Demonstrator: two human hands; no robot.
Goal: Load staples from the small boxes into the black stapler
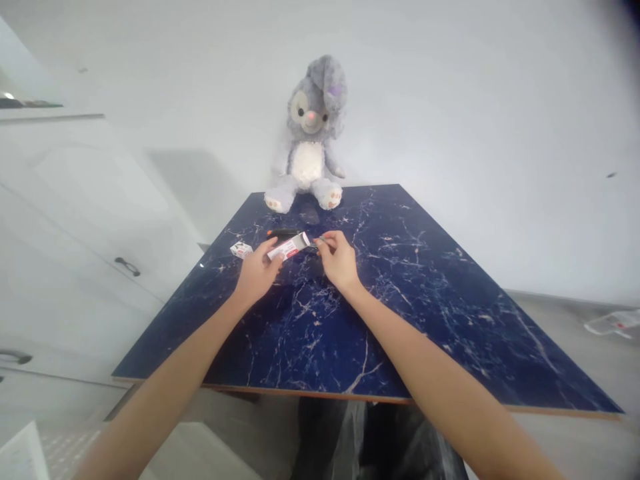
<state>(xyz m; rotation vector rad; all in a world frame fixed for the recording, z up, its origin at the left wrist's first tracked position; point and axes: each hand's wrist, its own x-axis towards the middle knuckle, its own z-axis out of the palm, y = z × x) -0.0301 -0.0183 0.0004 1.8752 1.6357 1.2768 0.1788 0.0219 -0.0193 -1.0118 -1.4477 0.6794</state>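
My left hand (pixel 259 272) grips a small white-and-red cardboard box (pixel 289 248), thumb in front and fingers behind. The box is tilted up to the right, and its right end is open. Just beyond that end, my right hand (pixel 339 261) pinches a small grey, metallic-looking piece (pixel 315 244) between thumb and fingertips. The fingers cover most of that piece, so its kind is unclear. Behind the box lies a black object with an orange end (pixel 283 234), partly hidden by the box. A second small white box with dark and red print (pixel 241 249) rests left of my left hand.
A dark blue marble-patterned table (pixel 420 320) carries all this. At its far edge a grey plush rabbit (pixel 307 160) sits against the white wall. White cabinets with dark handles (pixel 127 267) stand on the left. A clear plastic bag (pixel 613 323) lies off to the right.
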